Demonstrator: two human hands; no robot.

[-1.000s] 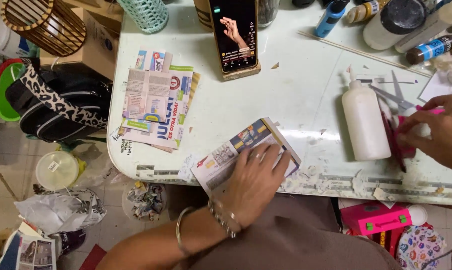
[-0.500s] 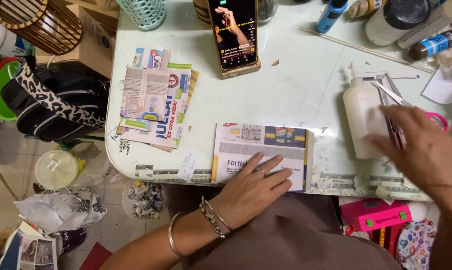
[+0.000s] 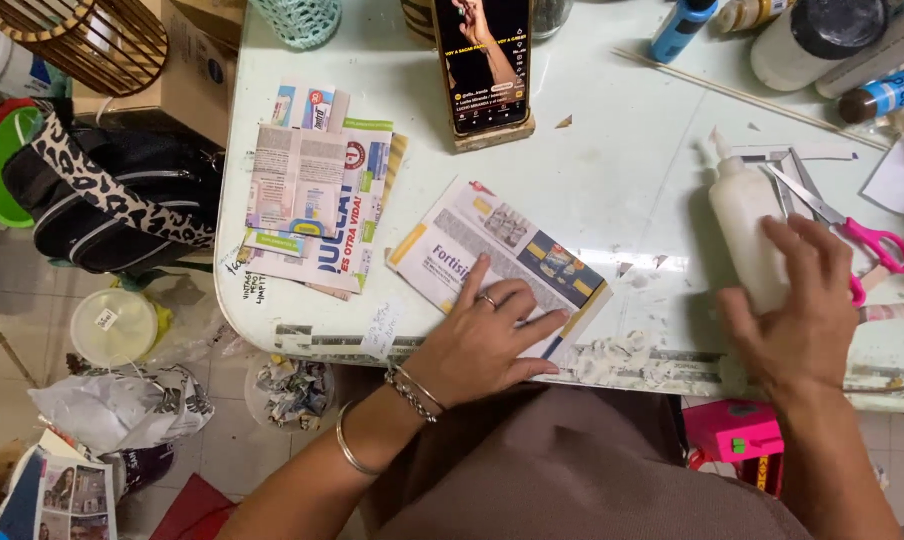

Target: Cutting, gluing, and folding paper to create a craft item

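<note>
Head view, left hand: my left hand (image 3: 487, 340) lies flat, fingers spread, pressing the folded sheet (image 3: 497, 262) to the table (image 3: 612, 170); it closes on nothing.
Head view, right hand: my right hand (image 3: 802, 315) lies open over the lower part of the glue bottle (image 3: 744, 225), fingers extended and touching it; no closed grasp shows.
Sheet location: near the front edge of the table, tilted, its lower right corner just beside the paper scraps (image 3: 617, 350).
Bottle location: upright-lying on the table right of the sheet, nozzle pointing away from me, just beside the scissors (image 3: 852, 235).
Risk 1: the bottle may roll or slip toward the scissors, because my palm only rests on it.
Risk 2: the sheet may slide over the table edge, because it sits close to the rim and only flat pressure holds it.
Risk 3: the sheet may pick up scraps or old glue, because debris lies touching its corner.
Risk 4: my right hand may catch the scissor blades, which lie open next to it.
Count, sheets under hand: 1.
Count, paper stack (image 3: 317, 195): 1 stack, several sheets; exact number cannot be told.
Count, glue bottles: 1.
Count, scissors: 1 pair.
Count, phone (image 3: 482, 62): 1, propped upright.
Count, bracelets on left wrist: 2.
</note>
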